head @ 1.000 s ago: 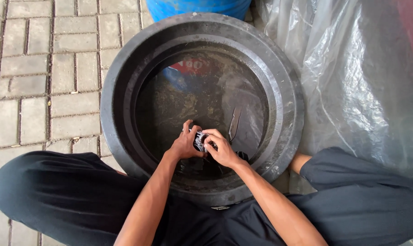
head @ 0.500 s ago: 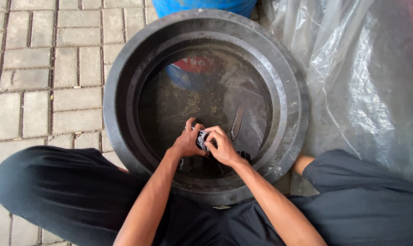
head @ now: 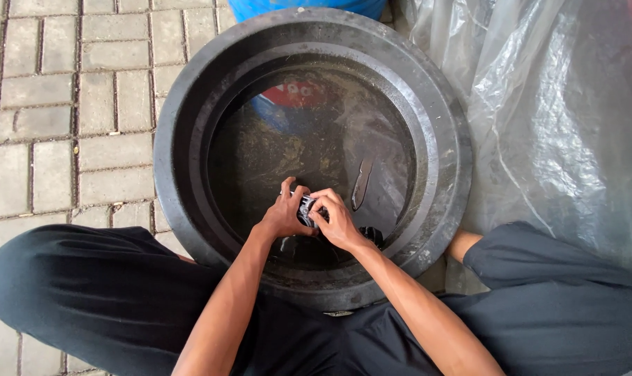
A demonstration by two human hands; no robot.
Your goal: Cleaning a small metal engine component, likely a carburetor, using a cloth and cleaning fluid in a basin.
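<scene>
Two hands meet over the near side of a black basin (head: 190,125): left hand (head: 282,217) and right hand (head: 337,221) both pinch one small dark part (head: 306,207) between them, fingers curled shut.

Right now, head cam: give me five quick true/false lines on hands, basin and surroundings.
1. Both hands, left hand and right hand, grip one small dark item together. True.
2. The black basin is dry. False: it holds dark water with reflections.
3. Clear plastic sheeting lies at image right of the basin. True.
4. The ground is grass. False: grey paving bricks.
5. A blue container stands past the basin's far rim. True.
</scene>
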